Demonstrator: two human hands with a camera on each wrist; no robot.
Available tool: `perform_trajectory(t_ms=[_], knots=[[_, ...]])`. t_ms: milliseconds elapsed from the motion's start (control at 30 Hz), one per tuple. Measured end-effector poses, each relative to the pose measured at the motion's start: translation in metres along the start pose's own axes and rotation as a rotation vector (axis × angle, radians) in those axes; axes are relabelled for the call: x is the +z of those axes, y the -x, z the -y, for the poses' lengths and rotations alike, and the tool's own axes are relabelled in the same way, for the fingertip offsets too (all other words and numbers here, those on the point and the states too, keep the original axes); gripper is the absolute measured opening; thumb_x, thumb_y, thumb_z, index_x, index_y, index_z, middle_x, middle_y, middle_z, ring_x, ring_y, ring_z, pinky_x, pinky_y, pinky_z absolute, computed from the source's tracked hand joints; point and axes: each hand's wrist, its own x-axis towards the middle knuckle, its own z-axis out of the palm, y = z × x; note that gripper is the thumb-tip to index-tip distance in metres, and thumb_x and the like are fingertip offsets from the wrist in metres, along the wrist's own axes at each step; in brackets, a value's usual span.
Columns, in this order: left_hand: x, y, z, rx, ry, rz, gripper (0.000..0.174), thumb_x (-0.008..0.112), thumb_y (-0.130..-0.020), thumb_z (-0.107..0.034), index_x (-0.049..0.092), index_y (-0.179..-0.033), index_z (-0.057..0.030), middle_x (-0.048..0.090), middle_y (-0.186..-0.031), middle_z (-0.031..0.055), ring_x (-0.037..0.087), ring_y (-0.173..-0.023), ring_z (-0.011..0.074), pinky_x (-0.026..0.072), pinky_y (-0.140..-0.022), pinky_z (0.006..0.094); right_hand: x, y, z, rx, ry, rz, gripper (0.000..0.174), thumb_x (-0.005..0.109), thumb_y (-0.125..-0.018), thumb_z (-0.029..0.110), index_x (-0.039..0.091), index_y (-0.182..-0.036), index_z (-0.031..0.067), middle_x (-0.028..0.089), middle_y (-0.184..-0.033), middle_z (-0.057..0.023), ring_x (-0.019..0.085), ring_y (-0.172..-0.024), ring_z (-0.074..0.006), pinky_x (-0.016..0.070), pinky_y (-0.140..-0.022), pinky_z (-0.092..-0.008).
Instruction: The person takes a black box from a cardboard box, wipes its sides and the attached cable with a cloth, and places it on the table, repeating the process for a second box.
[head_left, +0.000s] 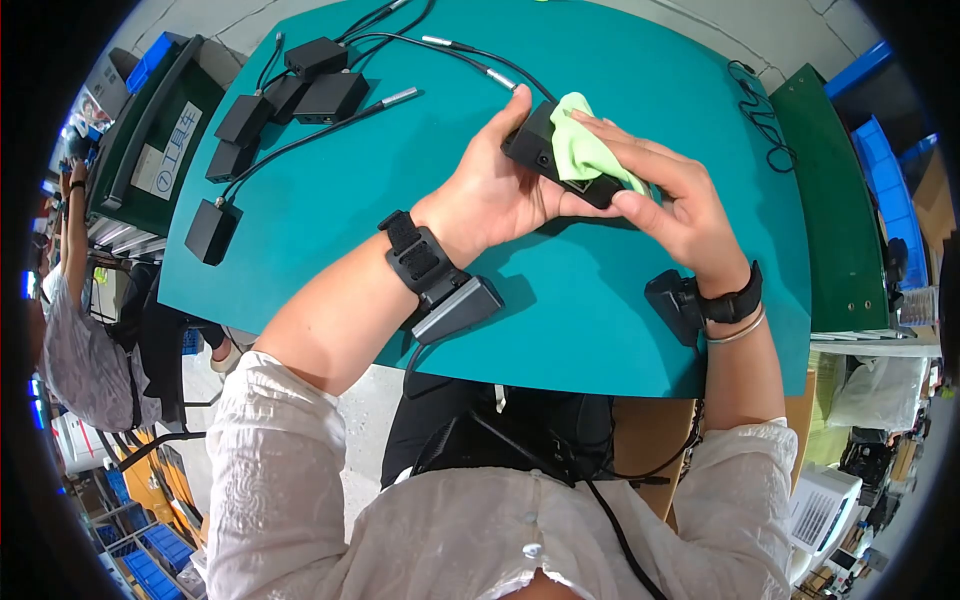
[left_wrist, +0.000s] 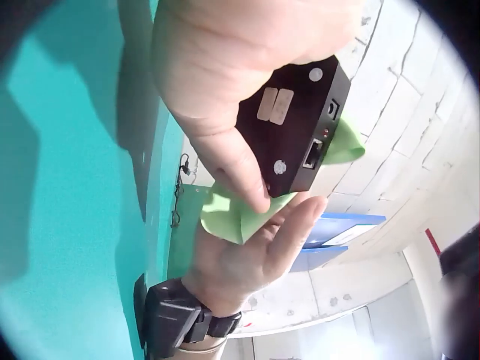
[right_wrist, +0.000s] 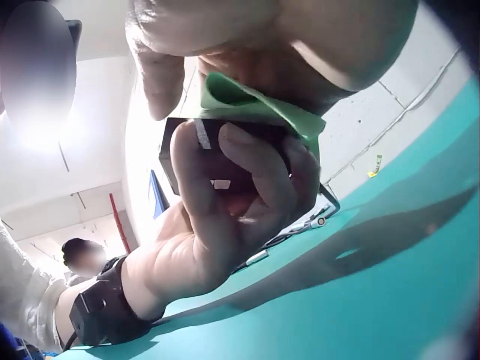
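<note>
A black box [head_left: 540,146] with ports on one side is held above the green table. The left hand [head_left: 497,190] grips it from beneath; in the left wrist view, that hand's [left_wrist: 232,82] fingers lie along the box's [left_wrist: 289,112] face, which carries pale labels and round pads. A light green cloth [head_left: 580,150] is draped over the box, and the right hand [head_left: 672,195] holds it against the top and end with bent fingers. The right wrist view shows the cloth [right_wrist: 255,109] between the right hand [right_wrist: 262,37] and the box.
Several black boxes [head_left: 332,97] with cables lie at the table's back left. One box [head_left: 211,232] sits near the left edge. A thin black cable [head_left: 765,125] lies at the right rear, beside a green panel [head_left: 830,200]. Another person [head_left: 85,350] is at the far left.
</note>
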Motion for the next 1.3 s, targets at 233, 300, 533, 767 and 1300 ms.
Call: perform_trajectory(t_ms=[233, 300, 533, 767, 1300], knots=[[0.004, 0.000, 0.003, -0.057, -0.219, -0.179, 0.056, 0.026, -0.096, -0.056, 0.050, -0.114, -0.0088, 0.059, -0.108, 0.0117, 0.063, -0.094, 0.0271, 0.0588, -0.072, 0.0401, 0.015, -0.009, 0.016, -0.143, 0.153, 0.050, 0.047, 0.057, -0.081, 0.004, 0.054, -0.128, 0.0051, 0.048, -0.138, -0.0112, 0.043, -0.129, -0.0323, 0.0379, -0.103, -0.0414], [0.006, 0.002, 0.003, -0.065, -0.267, -0.268, 0.054, 0.025, -0.097, -0.055, 0.053, -0.111, -0.0099, 0.059, -0.107, 0.0090, 0.063, -0.093, 0.0230, 0.0581, -0.072, 0.0370, 0.015, -0.010, 0.012, -0.173, 0.195, 0.070, 0.046, 0.057, -0.080, 0.001, 0.055, -0.126, 0.0057, 0.048, -0.138, -0.0106, 0.043, -0.129, -0.0319, 0.0381, -0.103, -0.0414], [0.002, 0.002, 0.004, -0.020, -0.054, -0.237, 0.054, 0.032, -0.098, -0.045, 0.047, -0.128, -0.0033, 0.055, -0.123, 0.0147, 0.058, -0.109, 0.0276, 0.0517, -0.091, 0.0410, 0.008, -0.008, 0.012, -0.207, 0.249, 0.027, 0.038, 0.056, -0.071, -0.010, 0.067, -0.104, 0.0054, 0.059, -0.125, -0.0104, 0.053, -0.119, -0.0312, 0.0416, -0.101, -0.0413], [0.007, 0.002, 0.000, -0.005, -0.079, -0.125, 0.060, 0.032, -0.098, -0.046, 0.040, -0.133, 0.0013, 0.051, -0.129, 0.0171, 0.056, -0.113, 0.0289, 0.0480, -0.097, 0.0432, -0.003, -0.004, 0.011, -0.188, 0.030, -0.024, 0.036, 0.051, -0.071, -0.011, 0.068, -0.100, 0.0033, 0.062, -0.119, -0.0153, 0.057, -0.114, -0.0304, 0.0409, -0.101, -0.0403], [0.005, -0.001, -0.005, -0.006, -0.069, 0.019, 0.060, 0.026, -0.099, -0.046, 0.032, -0.138, 0.0001, 0.042, -0.134, 0.0264, 0.048, -0.116, 0.0483, 0.0445, -0.098, 0.0566, 0.007, -0.001, 0.000, 0.177, 0.058, -0.268, 0.035, 0.047, -0.097, 0.022, 0.055, -0.127, 0.0048, 0.055, -0.129, -0.0144, 0.049, -0.124, -0.0284, 0.0399, -0.101, -0.0346]])
